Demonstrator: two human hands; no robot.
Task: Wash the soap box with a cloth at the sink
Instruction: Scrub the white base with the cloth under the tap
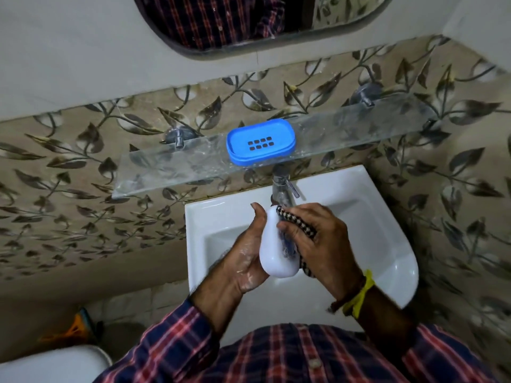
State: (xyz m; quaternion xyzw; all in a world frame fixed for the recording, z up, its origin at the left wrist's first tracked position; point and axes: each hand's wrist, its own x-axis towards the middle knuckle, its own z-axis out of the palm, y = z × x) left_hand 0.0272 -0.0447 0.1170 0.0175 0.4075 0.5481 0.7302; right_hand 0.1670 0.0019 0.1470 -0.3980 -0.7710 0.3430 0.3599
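Over the white sink (392, 244) my left hand (246, 252) holds a white oval soap box part (272, 252) tilted on its side. My right hand (323, 239) presses a dark checked cloth (300, 225) against the inside of that white part. Soap suds cling to my left palm. The blue soap box tray (261, 142), with drain slots in its middle, lies on the glass shelf (171, 167) above the sink. The chrome tap (282, 189) stands just behind my hands.
A mirror (249, 20) hangs on the wall above the leaf-patterned tiles. A white toilet lid (52, 366) shows at the bottom left, with an orange and blue object (74, 324) on the floor beside it.
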